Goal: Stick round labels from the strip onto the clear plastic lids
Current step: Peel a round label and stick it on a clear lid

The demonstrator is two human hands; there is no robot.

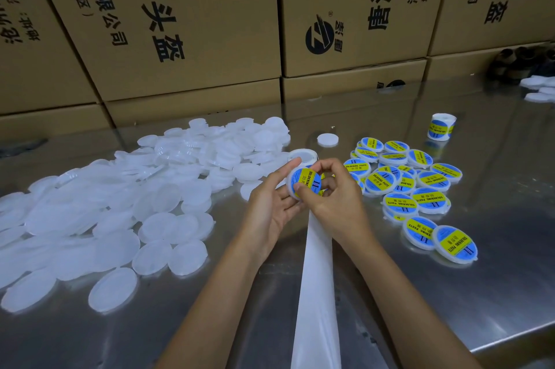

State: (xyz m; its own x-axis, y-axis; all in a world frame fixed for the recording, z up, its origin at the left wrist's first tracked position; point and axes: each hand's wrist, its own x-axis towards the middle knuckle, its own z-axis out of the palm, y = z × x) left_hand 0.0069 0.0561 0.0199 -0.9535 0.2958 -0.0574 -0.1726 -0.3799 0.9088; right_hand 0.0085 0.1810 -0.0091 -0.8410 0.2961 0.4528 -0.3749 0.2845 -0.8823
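Pressing a round label onto the lid (304,184) your left hand (274,203) grips, right hand (333,193) thumb pinching it down above the desk (450,293), you have roughly two dozen labelled lids (414,185) right, far more bare lids (135,203) left.

steel table (450,293) | bare lids (120,218) | labelled lids (420,188) | label roll (440,126)

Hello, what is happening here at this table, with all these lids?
A person is labelling lids. The left hand holds a clear lid while the right hand presses a blue-yellow round label onto it. The used white strip hangs toward the person. Unlabelled lids lie left, labelled lids right.
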